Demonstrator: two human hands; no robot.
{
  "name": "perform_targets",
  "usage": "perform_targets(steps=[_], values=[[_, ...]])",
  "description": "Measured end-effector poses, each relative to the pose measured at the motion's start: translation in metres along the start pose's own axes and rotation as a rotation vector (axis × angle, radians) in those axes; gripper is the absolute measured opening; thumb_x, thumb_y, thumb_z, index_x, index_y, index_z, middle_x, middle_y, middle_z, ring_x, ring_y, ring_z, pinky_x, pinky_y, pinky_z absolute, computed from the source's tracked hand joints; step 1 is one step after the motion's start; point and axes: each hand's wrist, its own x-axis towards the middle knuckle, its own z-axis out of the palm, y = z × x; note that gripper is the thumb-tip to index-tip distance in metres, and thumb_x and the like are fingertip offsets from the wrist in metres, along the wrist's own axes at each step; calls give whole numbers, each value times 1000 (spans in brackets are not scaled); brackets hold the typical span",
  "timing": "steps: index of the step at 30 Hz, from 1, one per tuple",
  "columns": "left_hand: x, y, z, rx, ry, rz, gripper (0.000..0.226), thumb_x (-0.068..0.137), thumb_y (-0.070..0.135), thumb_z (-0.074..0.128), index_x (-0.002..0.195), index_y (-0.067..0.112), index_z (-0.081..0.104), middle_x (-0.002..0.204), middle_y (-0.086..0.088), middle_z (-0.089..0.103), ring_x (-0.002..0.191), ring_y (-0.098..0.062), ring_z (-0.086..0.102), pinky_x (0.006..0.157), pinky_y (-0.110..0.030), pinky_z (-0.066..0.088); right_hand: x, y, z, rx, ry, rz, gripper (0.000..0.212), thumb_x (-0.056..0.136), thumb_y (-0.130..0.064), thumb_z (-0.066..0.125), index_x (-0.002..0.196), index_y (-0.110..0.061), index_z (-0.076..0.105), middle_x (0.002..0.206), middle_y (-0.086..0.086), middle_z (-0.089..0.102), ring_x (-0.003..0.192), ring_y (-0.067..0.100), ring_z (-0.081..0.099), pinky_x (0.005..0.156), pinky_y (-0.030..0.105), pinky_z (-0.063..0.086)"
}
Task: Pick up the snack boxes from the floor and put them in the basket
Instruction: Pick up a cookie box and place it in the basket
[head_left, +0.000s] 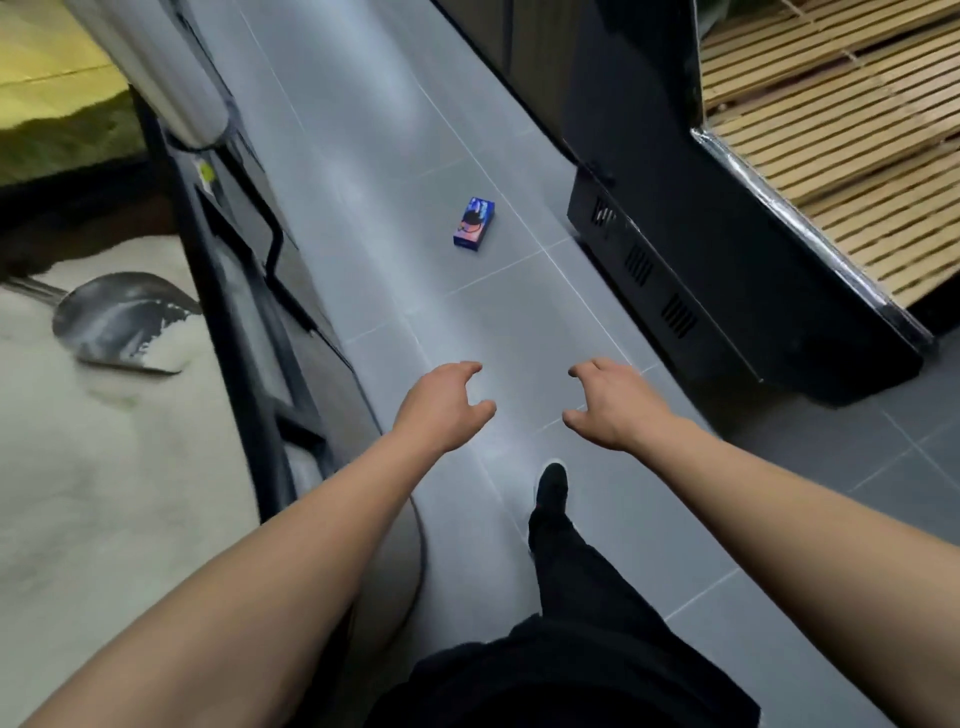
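From the head camera, a blue snack box lies flat on the grey tiled floor, out in the middle of the aisle and well ahead of both hands. Its long axis runs roughly up the aisle, leaning slightly toward the dark cabinet at the floor's right edge. The lid shows a dark round picture and some pale lettering, too blurred to read. The left hand and right hand reach forward on bare arms, palms down, side by side with a gap between them; each has its fingers loosely curled and holds nothing. A black shoe stands on the floor below the right hand. Along the floor's left edge sits a bin of white grain with a metal scoop in it
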Motion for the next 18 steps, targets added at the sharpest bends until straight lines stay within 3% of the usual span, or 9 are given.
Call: perform_targets(steps=[9, 18], values=[[166, 33, -72, -80, 61, -131, 61, 87, 38, 60, 143, 22, 43, 147, 2, 47, 134, -19, 43, 107, -30, 35, 200, 19, -101, -28, -101, -121, 65, 87, -40, 58, 145, -17, 40, 144, 2, 44, 132, 27, 41, 103, 40, 44], [354, -5, -155, -152, 62, -242, 61, 86, 37, 60, 143, 23, 43, 147, 2, 47, 134, -20, 43, 107, -32, 36, 413, -20, -183, -72, -118, -160, 65, 87, -40, 59, 144, -17, 40, 146, 3, 42, 132, 28, 42, 103, 42, 43]])
